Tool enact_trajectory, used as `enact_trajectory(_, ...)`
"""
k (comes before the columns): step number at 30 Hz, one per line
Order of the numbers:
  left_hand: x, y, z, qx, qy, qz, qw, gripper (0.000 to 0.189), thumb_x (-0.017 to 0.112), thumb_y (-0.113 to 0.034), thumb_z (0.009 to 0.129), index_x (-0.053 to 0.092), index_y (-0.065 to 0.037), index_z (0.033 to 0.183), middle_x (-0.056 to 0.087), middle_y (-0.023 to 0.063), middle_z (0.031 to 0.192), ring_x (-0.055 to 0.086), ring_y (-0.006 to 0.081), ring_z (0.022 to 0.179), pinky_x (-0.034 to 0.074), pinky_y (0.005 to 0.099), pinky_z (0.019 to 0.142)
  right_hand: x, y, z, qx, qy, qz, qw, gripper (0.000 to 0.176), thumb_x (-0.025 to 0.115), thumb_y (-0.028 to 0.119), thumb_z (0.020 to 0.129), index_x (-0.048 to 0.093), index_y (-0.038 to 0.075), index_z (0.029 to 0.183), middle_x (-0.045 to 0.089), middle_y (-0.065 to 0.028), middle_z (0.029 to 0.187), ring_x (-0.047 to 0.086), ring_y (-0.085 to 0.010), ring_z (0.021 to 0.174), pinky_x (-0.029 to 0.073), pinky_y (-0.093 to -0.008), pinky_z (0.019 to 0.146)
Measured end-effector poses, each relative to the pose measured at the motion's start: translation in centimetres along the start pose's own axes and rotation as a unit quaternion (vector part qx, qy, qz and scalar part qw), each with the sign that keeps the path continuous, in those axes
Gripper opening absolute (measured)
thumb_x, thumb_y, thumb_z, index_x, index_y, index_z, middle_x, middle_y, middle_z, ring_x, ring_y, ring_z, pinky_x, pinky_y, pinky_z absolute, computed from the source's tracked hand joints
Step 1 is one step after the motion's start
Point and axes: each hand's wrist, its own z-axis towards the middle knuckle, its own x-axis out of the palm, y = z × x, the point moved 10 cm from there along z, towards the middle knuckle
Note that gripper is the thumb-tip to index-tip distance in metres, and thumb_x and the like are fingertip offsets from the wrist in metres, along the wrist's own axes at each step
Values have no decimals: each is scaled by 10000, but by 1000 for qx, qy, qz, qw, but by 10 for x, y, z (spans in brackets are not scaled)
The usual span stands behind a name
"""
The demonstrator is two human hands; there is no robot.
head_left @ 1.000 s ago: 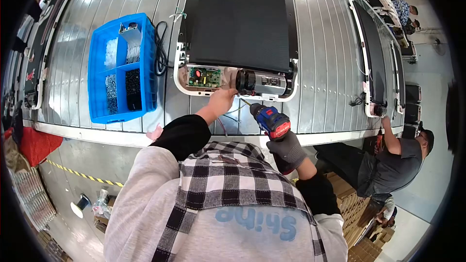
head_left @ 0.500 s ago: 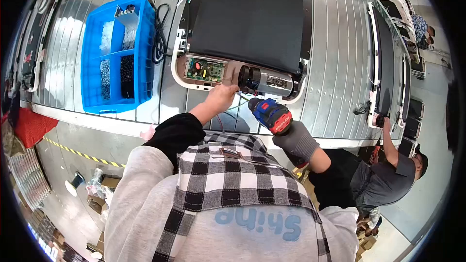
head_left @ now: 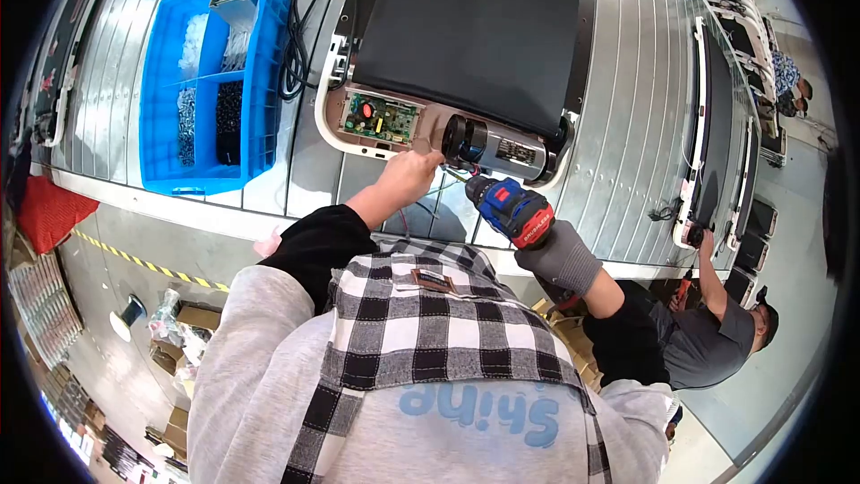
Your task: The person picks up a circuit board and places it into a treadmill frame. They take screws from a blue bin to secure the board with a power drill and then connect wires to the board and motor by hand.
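Note:
My left hand, bare, is closed at the front edge of the white frame, its fingertips pinched beside the black end of the motor. What they pinch is too small to make out. My gloved right hand is wrapped round the grip of a blue and red power drill. The drill's bit points up and left, close to my left fingertips and the motor's lower edge. A green circuit board sits in the frame to the left of the motor. Thin wires hang below my left hand.
A blue divided bin with small parts stands on the left. Black cable lies beside it. The wide black belt stretches behind the motor. On the right, a co-worker reaches to another unit.
The drill and my right hand have shifted slightly right and down. My left hand stays near the motor. The view has moved a little, and the bin appears further left and higher.

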Motion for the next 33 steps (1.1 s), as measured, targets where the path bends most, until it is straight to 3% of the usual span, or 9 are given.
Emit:
enact_trajectory(10, 0, 0, 1, -6, 1, -1, 1000, 164, 519, -138, 807, 616, -117, 938, 597, 180, 644, 606, 367, 622, 488, 475, 569, -1, 1, 2, 16, 7, 29, 999, 302, 662, 269, 668, 642, 16, 832, 641, -179, 709, 639, -318, 693, 496, -358, 653)
enact_trajectory(20, -2, 1, -1, 7, -33, -28, 999, 152, 520, -136, 808, 614, -118, 925, 607, 179, 669, 611, 372, 646, 493, 478, 585, -7, 9, 6, 23, 26, -36, 999, 304, 652, 269, 656, 634, 11, 816, 622, -205, 708, 629, -349, 719, 492, -378, 660)
enact_trajectory(23, -1, 0, 0, -17, -5, -9, 1000, 186, 472, -114, 804, 613, -110, 926, 607, 183, 657, 622, 371, 681, 497, 482, 621, -5, 6, 9, 14, 27, -44, 999, 309, 651, 278, 652, 631, 13, 809, 621, -206, 708, 625, -357, 728, 492, -381, 663)
enact_trajectory(29, -4, -4, -1, -8, -16, 2, 1000, 167, 481, -105, 791, 605, -94, 903, 607, 188, 662, 627, 363, 667, 503, 476, 598, -9, 12, 14, -23, 31, -109, 993, 330, 655, 304, 653, 634, 35, 843, 638, -194, 760, 617, -372, 761, 498, -399, 696)
enact_trajectory(32, 0, -1, 0, 14, -31, -19, 999, 162, 524, -148, 805, 611, -120, 939, 604, 184, 662, 610, 377, 640, 492, 482, 580, -20, 40, 13, -8, 57, -244, 968, 342, 649, 320, 666, 631, 53, 879, 646, -176, 794, 618, -363, 788, 500, -415, 731)
enact_trajectory(33, 3, 0, 0, 5, -23, -14, 1000, 157, 516, -129, 798, 608, -109, 922, 604, 183, 657, 615, 373, 644, 496, 480, 585, -26, 64, 11, -78, 18, -271, 959, 331, 657, 332, 685, 622, 53, 860, 638, -179, 756, 605, -386, 742, 489, -423, 656)
